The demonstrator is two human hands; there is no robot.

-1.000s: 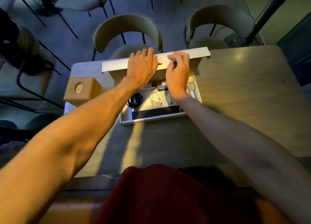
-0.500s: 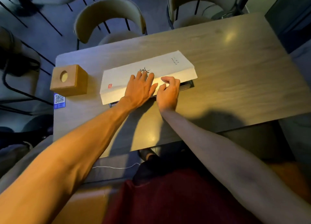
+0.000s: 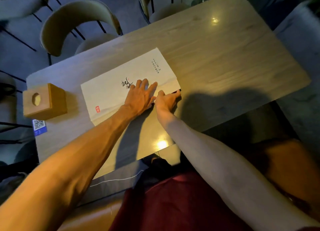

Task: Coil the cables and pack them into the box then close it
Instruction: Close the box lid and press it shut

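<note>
Change: 1 s ago lid stood upright w/ cables visible inside; 0.5 s ago it was nearly down; now lid lies flat over the box [image 3: 121, 93]
Meaning: judged – coiling and packing done, closing step in final seating; only the near-right edge looks unfinished
Right hand [image 3: 167, 100]: at near-right corner of box, fingers curled along the front edge; a dark strip of the base shows just beyond the fingertips, so lid prob. not fully seated there. Grip: narrow, pinching/pressing the edge, not carrying anything
Left hand [image 3: 141, 96]: flat on lid top, fingers spread, palm down. Grip: wide, pressing, holding nothing
Box location: mid-bench [image 3: 225, 57], skewed approx. diagonal, touching both hands
Box look: white rectangular lid, black brush-style mark near centre, small red seal near left end, fine vertical text at far-right end; slight crease or fold line across the lid
Cables: not visible, hidden under lid
Wooden block [image 3: 45, 100]: left of box, apart from it, round hole in one face
QR sticker [image 3: 39, 126]: on bench just in front of block
Chairs [image 3: 78, 22]: beyond far bench edge, empty
</note>
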